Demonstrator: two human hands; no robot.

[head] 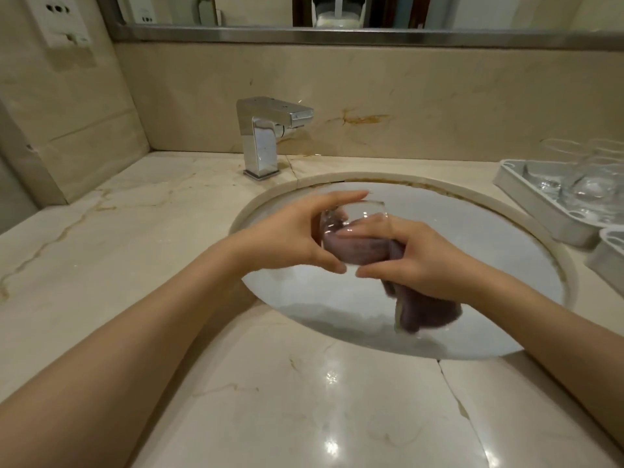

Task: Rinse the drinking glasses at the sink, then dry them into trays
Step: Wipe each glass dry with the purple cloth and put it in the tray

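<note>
A clear drinking glass (363, 216) is held over the white sink basin (489, 251). My left hand (290, 238) grips the glass from the left, fingers over its far side and thumb near its lower edge. My right hand (418, 261) holds a dark purple cloth (429, 309), part of it stuffed inside the glass and the rest hanging below my wrist. At the right edge a grey tray (526, 197) holds several clear glasses (594, 187).
A square chrome faucet (266, 136) stands behind the basin, with no water running. A second grey tray (607, 258) pokes in at the right edge. Marble counter (135, 238) surrounds the sink; a mirror frame (337, 35) runs along the wall above.
</note>
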